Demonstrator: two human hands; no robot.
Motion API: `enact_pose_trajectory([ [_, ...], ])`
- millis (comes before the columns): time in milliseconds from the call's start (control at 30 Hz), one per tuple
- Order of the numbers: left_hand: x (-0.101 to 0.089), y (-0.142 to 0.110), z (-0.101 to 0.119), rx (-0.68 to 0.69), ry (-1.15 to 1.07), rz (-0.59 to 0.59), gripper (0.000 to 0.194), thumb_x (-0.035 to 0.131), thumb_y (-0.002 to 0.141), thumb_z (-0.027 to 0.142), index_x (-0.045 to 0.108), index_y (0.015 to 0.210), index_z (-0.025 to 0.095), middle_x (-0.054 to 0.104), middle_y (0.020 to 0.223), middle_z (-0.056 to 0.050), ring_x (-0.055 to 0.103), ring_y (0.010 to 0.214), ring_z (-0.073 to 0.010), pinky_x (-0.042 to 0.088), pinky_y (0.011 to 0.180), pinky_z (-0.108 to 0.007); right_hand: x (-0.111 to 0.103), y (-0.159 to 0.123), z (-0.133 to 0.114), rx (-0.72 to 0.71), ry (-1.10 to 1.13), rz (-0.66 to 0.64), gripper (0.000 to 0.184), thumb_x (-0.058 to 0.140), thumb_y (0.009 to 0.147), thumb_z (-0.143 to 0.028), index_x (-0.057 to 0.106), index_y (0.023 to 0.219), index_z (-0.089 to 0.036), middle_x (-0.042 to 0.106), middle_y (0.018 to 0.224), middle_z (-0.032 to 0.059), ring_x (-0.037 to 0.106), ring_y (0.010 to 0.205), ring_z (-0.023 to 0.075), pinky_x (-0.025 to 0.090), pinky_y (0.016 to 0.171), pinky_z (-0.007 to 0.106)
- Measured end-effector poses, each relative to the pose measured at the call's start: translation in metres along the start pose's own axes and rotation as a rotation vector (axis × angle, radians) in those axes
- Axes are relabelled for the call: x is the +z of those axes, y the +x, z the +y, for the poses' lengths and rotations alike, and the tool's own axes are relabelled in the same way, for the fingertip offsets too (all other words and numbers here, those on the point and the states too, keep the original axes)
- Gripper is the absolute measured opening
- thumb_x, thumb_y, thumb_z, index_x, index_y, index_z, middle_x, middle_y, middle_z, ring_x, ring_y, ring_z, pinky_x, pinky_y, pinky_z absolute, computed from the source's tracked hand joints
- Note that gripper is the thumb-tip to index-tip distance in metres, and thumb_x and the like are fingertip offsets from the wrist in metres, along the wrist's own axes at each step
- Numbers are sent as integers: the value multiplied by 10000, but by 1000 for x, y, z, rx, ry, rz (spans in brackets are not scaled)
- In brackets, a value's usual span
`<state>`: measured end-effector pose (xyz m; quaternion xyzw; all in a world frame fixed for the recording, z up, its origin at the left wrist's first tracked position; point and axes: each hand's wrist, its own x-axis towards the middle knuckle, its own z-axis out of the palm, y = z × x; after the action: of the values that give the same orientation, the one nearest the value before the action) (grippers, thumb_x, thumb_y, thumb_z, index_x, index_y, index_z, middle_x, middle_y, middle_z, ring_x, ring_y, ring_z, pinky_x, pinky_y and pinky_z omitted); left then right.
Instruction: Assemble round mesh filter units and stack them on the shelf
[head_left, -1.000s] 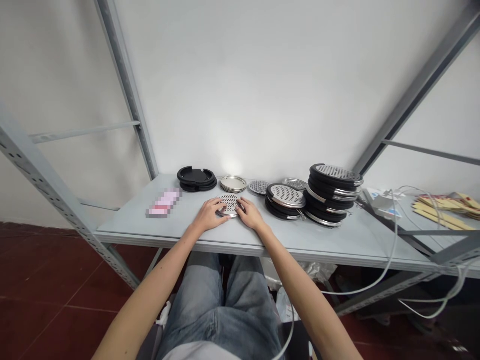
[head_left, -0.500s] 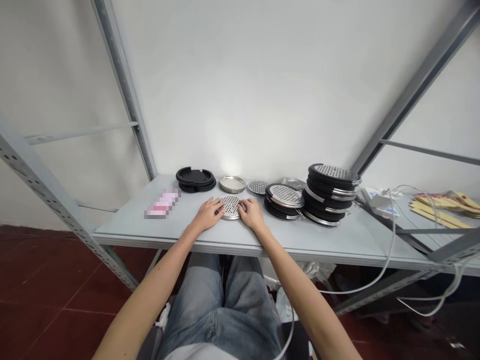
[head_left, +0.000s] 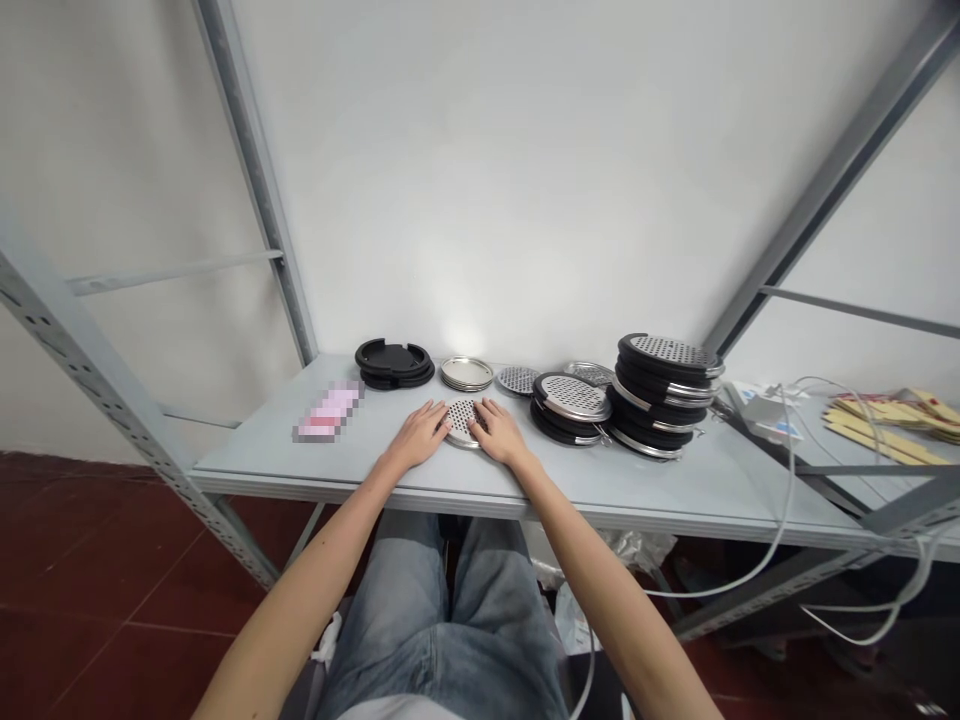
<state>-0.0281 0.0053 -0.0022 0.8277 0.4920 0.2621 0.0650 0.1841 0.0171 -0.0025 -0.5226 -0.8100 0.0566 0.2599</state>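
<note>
A round perforated metal disc lies on the grey table in front of me, between my two hands. My left hand rests at its left edge, palm down, with the fingers stretched forward and the thumb toward the rim. On the right side, my right hand lies over the disc's edge, its thumb across the perforated face and its fingers extended. Neither hand is wrapped round the disc. Behind it stand a small stack of shiny metal rings or plates and another perforated disc.
Black notched rings are stacked at the back left, near a blurred pink item. To the right stand a low stack and a taller stack of black-and-metal assemblies. A white cable hangs over the table edge; metal shelf posts flank both sides.
My fingers have straightened and lie flatter beside and over the disc; before, they were more curled at its rim. The disc stays in about the same place. The view has shifted slightly.
</note>
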Motion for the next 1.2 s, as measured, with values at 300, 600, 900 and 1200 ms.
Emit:
enact_pose_trajectory([
  [300, 4, 1, -4, 20, -7, 30, 491, 416, 973, 436, 498, 1388, 186, 475, 1467, -107, 396, 1389, -284, 328, 1135, -457, 2, 2, 2, -13, 2, 18, 523, 455, 947, -400, 522, 1370, -99, 486, 1444, 168, 384, 1391, 253, 274, 1151, 379],
  [600, -2, -2, 1, 38, -29, 30, 489, 397, 978, 413, 506, 1374, 147, 458, 1476, -133, 426, 1372, -250, 335, 1144, -404, -7, -3, -2, 57, 118, 136, 410, 471, 940, -404, 682, 1177, -144, 638, 1269, 131, 537, 1222, 249, 359, 1080, 371],
  [900, -4, -2, 6, 43, -22, 226, 296, 527, 916, 307, 644, 1149, 169, 679, 1169, -106, 607, 1115, -251, 467, 1021, -402, -6, -2, 0, 65, 132, 148, 458, 437, 958, -399, 610, 1273, -115, 597, 1325, 141, 518, 1239, 254, 354, 1081, 362],
  [1200, -2, -3, 5, 35, -44, 197, 284, 582, 889, 391, 698, 1094, 231, 703, 1145, -65, 588, 1182, -254, 466, 1043, -401, -7, -1, 0, 98, 120, 124, 434, 410, 972, -406, 626, 1252, -156, 624, 1297, 105, 530, 1217, 249, 365, 1058, 357],
])
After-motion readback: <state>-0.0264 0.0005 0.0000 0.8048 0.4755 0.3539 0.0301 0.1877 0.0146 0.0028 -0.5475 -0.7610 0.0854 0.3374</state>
